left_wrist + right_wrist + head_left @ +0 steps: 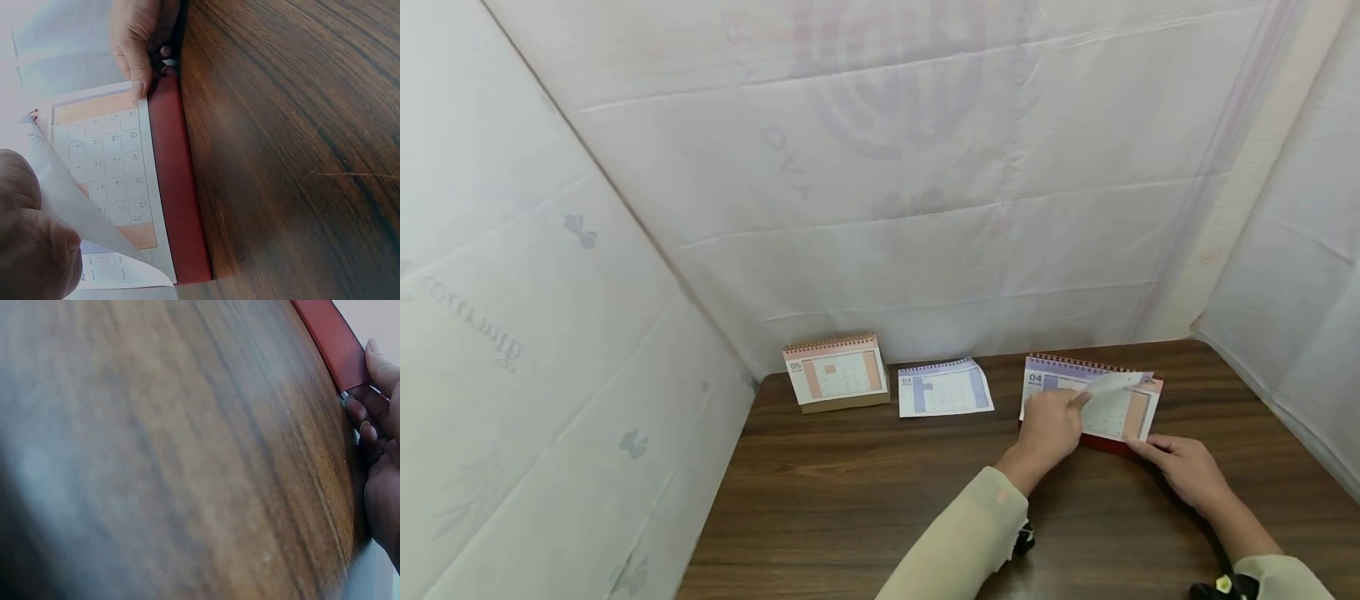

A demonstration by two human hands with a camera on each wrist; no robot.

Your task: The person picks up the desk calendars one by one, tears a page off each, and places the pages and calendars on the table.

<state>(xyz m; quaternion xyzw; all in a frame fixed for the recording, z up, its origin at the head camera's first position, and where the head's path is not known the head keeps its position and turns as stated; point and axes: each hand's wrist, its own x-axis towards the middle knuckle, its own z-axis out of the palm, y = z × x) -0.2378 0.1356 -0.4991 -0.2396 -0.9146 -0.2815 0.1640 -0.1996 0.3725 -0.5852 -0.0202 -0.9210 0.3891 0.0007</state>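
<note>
A desk calendar with a red base (1105, 445) stands at the right of the table, its spiral binding along the top. My left hand (1049, 427) pinches its purple "04" page, whose right part curls up and leftward. Beneath the lifted page (78, 200), an orange-and-white month page (115, 162) shows in the left wrist view. My right hand (1189, 472) grips the calendar's lower right corner, thumb on the front and other fingers behind. The right wrist view shows that hand at the end of the red base (337, 347).
An orange "05" desk calendar (837, 372) with a tan base stands at the back left of the brown wooden table (820, 500). Right of it lies a loose purple "04" page (946, 390). White sheeting (880, 267) hangs behind and at both sides.
</note>
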